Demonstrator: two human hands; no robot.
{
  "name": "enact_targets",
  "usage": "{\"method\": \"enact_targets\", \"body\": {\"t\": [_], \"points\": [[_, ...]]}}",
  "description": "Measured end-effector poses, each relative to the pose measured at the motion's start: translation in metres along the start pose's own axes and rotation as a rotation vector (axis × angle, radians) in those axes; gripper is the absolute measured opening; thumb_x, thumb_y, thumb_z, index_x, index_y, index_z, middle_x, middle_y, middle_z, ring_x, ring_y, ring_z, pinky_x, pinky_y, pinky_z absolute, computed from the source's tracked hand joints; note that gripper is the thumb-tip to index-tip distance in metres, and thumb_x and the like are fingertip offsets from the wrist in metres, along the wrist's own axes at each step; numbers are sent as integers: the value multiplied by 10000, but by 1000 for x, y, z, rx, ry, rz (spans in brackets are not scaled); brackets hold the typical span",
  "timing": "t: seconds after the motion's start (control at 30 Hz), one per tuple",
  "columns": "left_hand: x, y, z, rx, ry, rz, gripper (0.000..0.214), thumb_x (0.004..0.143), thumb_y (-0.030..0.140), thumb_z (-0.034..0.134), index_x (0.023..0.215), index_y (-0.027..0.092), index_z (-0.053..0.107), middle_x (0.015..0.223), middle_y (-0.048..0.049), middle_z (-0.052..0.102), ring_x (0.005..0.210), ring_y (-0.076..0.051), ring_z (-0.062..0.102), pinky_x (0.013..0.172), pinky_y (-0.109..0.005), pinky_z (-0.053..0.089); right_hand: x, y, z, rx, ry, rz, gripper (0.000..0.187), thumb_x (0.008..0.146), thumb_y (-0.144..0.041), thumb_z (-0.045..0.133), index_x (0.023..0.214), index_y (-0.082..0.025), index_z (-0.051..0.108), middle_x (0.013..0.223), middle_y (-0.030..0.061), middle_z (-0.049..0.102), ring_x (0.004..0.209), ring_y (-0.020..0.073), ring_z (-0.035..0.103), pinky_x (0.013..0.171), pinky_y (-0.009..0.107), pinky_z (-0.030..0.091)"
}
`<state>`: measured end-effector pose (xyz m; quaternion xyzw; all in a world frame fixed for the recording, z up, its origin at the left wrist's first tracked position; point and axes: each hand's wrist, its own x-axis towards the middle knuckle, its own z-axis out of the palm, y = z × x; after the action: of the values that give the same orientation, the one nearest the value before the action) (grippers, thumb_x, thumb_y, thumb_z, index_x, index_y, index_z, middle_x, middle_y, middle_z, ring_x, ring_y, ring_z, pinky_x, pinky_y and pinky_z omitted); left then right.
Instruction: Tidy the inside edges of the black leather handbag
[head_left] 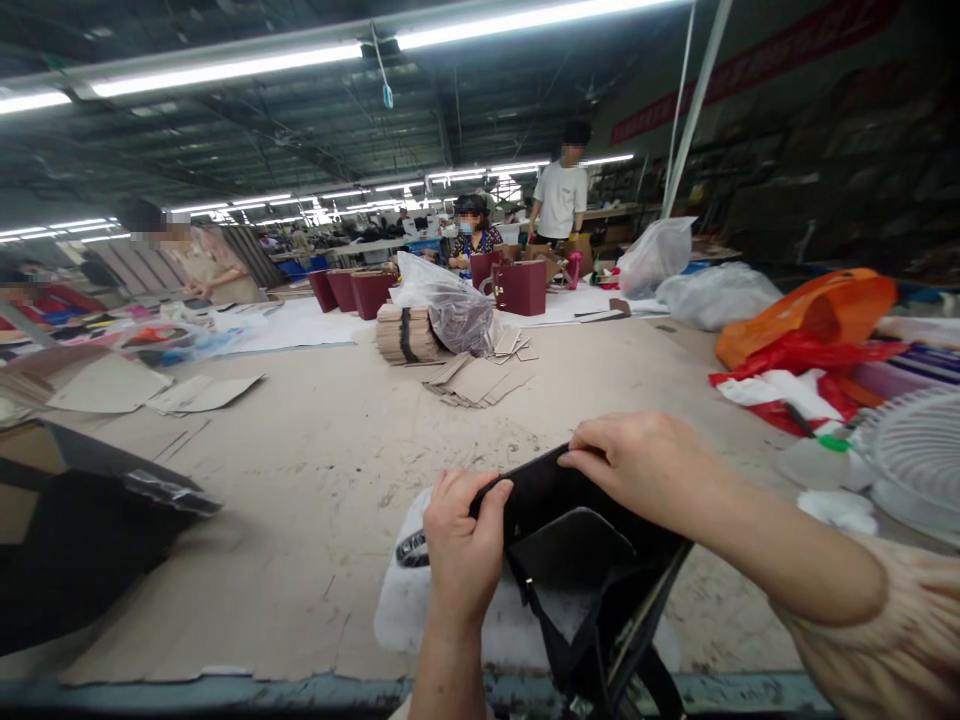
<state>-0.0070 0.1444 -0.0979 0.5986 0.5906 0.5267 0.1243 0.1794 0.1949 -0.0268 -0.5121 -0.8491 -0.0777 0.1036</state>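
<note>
A black folded box piece (577, 540) stands tilted at the near edge of the table, over a white sheet (409, 610). My left hand (463, 545) is closed on its upper left edge, thumb on top. My right hand (645, 460) curls over its upper right edge, fingers pressed down on it. The piece's lower flaps hang toward me, below the table edge.
A beige work table (300, 470) carries cardboard blanks (476, 380), a banded stack (405, 335), a clear plastic bag (450, 300) and maroon boxes (521, 287). Black pieces (90, 520) lie at left. Orange and red bags (810, 330) and a white fan (911, 455) sit right. People work behind.
</note>
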Motion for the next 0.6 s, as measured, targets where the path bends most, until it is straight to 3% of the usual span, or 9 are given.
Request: {"method": "enact_targets", "body": {"t": [0.5,0.6], "points": [[-1,0,0,-1,-23,17,111,811,252,594,749,209,676,694,11,610,718,-149,576,741,-280,437,0,1,3,-3,29,84,264,834,-420,562,683,-240,683,673,8,704,610,166,605,532,283,311],[-1,0,0,-1,-44,13,118,816,250,588,750,211,677,694,12,604,714,-148,574,763,-289,436,0,4,6,44,56,110,208,813,-435,592,813,-241,670,695,-8,697,608,152,597,525,267,313]]}}
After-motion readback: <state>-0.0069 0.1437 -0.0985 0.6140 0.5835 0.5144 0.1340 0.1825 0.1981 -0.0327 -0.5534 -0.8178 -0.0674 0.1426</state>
